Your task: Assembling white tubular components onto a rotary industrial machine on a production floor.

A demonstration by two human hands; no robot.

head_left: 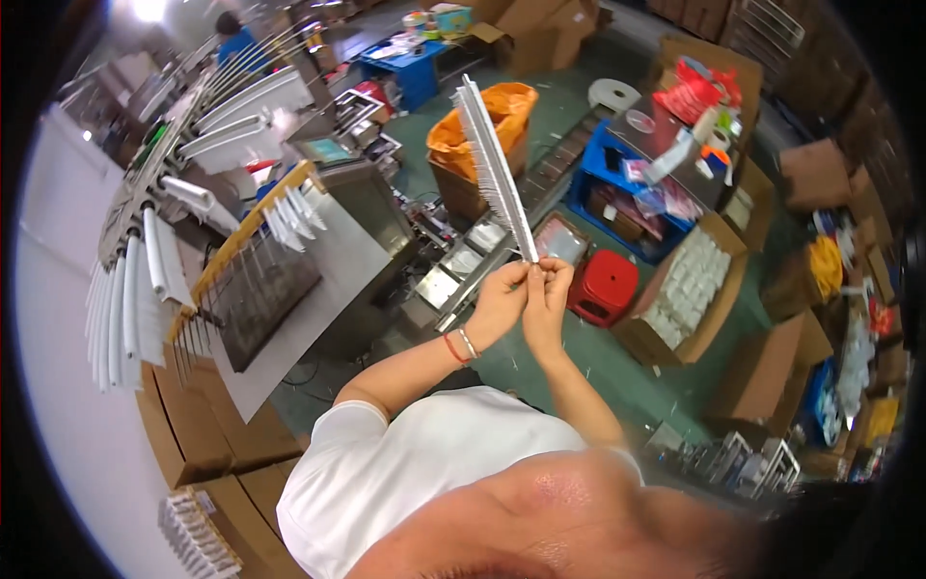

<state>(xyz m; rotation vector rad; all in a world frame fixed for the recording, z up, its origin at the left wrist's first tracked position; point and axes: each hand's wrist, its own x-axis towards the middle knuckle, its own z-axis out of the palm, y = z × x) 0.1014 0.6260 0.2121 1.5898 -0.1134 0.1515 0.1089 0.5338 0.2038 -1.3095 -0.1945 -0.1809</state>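
A long, narrow white-and-grey strip [494,164] with fine bristle-like teeth along one edge rises from my hands, leaning away and slightly left. My left hand [499,301] is closed in a pinch at its lower end. Right beside it, my right hand [546,301] pinches the same end, and the fingertips of both hands nearly meet. The exact grip of each thumb is partly hidden by the fingers. Behind the strip stands a carton lined with an orange bag [511,104].
On the left, a rotating rack [145,207] carries white pieces, beside a metal worktable [338,232] with a yellow bar [231,246]. To the right are a red stool [606,286], a blue crate [590,183] and an open carton of white packets [687,294]. A conveyor [564,154] runs behind my hands.
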